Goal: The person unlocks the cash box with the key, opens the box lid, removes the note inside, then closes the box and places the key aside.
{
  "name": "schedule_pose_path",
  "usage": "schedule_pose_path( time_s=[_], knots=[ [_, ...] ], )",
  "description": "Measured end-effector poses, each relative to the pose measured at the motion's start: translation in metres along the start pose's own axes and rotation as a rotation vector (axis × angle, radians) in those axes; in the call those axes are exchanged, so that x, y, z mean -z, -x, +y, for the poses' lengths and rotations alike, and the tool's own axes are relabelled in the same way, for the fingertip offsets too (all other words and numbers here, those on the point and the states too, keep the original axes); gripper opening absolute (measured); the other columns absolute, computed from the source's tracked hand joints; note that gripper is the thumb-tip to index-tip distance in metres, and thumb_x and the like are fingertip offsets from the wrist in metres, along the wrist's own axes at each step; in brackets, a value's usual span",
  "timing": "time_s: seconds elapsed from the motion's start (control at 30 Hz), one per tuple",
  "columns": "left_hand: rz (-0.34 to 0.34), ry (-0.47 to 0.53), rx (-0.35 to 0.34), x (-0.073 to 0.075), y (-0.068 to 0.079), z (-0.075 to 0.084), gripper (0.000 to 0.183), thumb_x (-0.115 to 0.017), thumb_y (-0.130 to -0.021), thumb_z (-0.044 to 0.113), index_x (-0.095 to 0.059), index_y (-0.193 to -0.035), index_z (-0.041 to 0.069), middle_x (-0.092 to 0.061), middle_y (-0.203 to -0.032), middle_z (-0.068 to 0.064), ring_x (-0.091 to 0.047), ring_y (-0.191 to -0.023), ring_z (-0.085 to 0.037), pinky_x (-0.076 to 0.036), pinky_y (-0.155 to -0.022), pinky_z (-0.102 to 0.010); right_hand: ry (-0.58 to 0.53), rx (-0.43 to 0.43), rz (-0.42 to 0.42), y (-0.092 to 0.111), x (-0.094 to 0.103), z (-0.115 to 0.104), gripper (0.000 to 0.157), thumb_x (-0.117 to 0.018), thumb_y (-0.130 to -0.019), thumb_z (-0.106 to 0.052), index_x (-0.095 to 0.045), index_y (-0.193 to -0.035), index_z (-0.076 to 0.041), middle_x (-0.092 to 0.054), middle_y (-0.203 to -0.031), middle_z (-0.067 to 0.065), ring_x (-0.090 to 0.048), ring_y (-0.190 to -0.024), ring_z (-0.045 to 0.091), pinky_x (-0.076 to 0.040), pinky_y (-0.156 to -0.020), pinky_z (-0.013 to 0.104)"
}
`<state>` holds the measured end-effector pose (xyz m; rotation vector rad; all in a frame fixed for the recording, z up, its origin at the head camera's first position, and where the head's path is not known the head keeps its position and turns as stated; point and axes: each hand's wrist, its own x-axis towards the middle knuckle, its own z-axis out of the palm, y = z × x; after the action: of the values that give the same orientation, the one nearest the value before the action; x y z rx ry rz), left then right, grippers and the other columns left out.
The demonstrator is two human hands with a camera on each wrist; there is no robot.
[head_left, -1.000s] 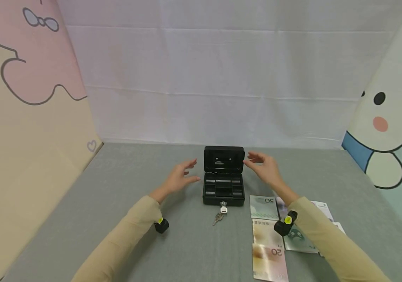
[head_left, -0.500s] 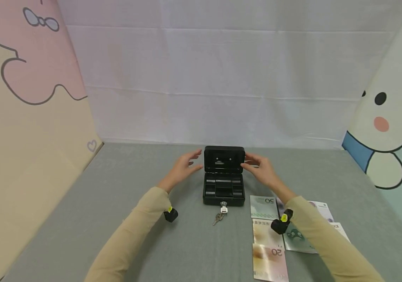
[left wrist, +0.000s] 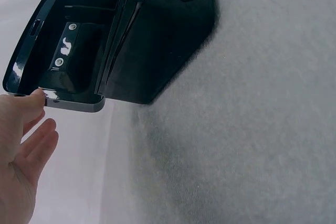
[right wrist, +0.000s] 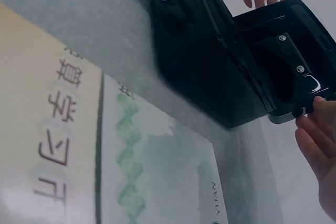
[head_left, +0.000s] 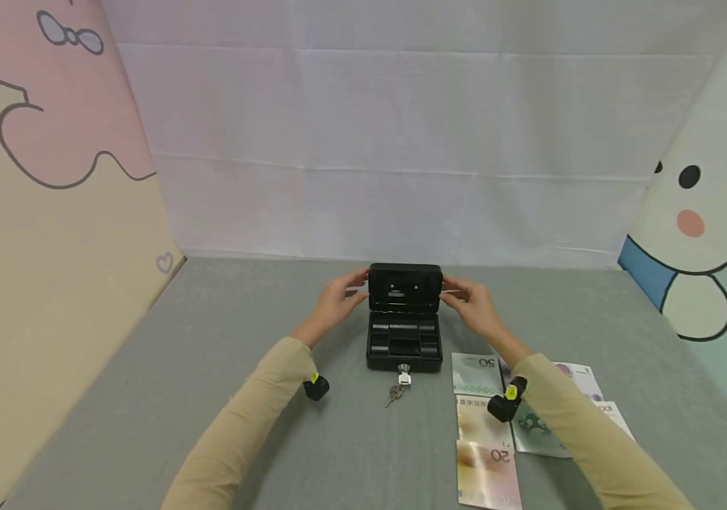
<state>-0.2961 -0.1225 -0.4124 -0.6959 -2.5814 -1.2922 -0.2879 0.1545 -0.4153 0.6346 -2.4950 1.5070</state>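
Observation:
A black metal cash box stands on the grey table with its lid raised upright. Its compartments show nothing in them. At the lid's left side, my left hand holds the edge, thumb tip on the rim in the left wrist view. My right hand holds the opposite side edge, its thumb against the rim in the right wrist view. The fingers behind the lid are partly hidden. A key sits in the front lock, with another key hanging from it onto the table.
Several play banknotes lie right of the box, among them a green 50 note and a 20 note. My right sleeve covers some of them. A white cloth wall stands behind the table.
My left hand has moved up and right to the lid's left edge. My right hand has closed in slightly on the right edge. Box, keys and notes stay in place.

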Motion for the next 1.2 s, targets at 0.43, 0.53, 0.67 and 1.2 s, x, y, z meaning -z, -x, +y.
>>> schedule_pose_path(
  time_s=[0.43, 0.53, 0.67, 1.2],
  knots=[
    [0.094, 0.02, 0.039, -0.003, 0.002, 0.005, 0.04, -0.06, -0.087, 0.006, -0.053, -0.126, 0.004, -0.061, -0.114, -0.014, -0.06, -0.1, -0.023, -0.053, -0.081, -0.034, -0.036, 0.002, 0.04, 0.004, -0.001, -0.016, 0.035, -0.056, -0.086, 0.006, -0.051, -0.12, 0.012, -0.058, -0.109, 0.031, -0.059, -0.095, 0.041, -0.052, -0.077, 0.043],
    [0.095, 0.019, 0.035, -0.003, 0.004, 0.005, 0.04, -0.06, -0.087, 0.007, -0.053, -0.126, 0.004, -0.061, -0.115, -0.013, -0.061, -0.099, -0.023, -0.053, -0.08, -0.034, -0.043, -0.02, 0.032, 0.008, 0.001, -0.032, 0.035, -0.055, -0.087, 0.007, -0.05, -0.12, 0.014, -0.056, -0.109, 0.032, -0.059, -0.093, 0.042, -0.054, -0.075, 0.039],
    [0.091, 0.023, 0.025, -0.002, 0.007, 0.006, 0.042, -0.061, -0.086, 0.007, -0.052, -0.127, 0.004, -0.06, -0.117, -0.013, -0.061, -0.097, -0.022, -0.054, -0.078, -0.034, -0.051, -0.049, 0.01, 0.009, 0.003, -0.029, 0.037, -0.055, -0.089, 0.0, -0.048, -0.123, 0.011, -0.056, -0.113, 0.03, -0.06, -0.094, 0.039, -0.055, -0.074, 0.034],
    [0.1, 0.087, 0.038, -0.001, 0.022, 0.019, 0.042, -0.062, -0.087, 0.019, -0.054, -0.125, 0.003, -0.058, -0.121, -0.013, -0.062, -0.097, -0.021, -0.054, -0.078, -0.036, -0.148, -0.171, -0.017, 0.015, 0.005, -0.017, 0.041, -0.054, -0.092, -0.018, -0.049, -0.127, 0.003, -0.054, -0.121, 0.024, -0.058, -0.102, 0.035, -0.051, -0.084, 0.033]
  ],
)
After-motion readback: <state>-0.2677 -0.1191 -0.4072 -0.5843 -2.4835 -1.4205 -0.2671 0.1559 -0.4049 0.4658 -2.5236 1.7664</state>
